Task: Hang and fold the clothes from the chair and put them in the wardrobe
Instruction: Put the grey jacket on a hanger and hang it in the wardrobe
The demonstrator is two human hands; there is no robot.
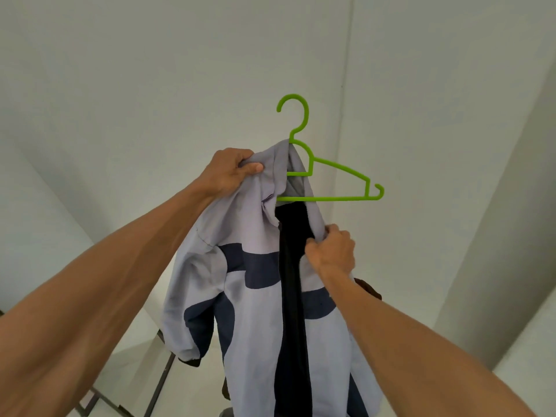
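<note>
Both bare arms were stretched forward and up. The left hand (233, 170) was the higher one, thumb and fingers bunched on the jacket (258, 296), while the right hand (332, 251) sat lower, fingers curled, pinching its front edge.

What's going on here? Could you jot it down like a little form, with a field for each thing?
garment: pale lilac jacket with navy bands
hanger: green hanger, one arm inside the jacket, other arm bare, hook on nothing
left hand: grips the jacket's shoulder
right hand: pinches the jacket's front edge
stage: jacket only half on the hanger
</note>
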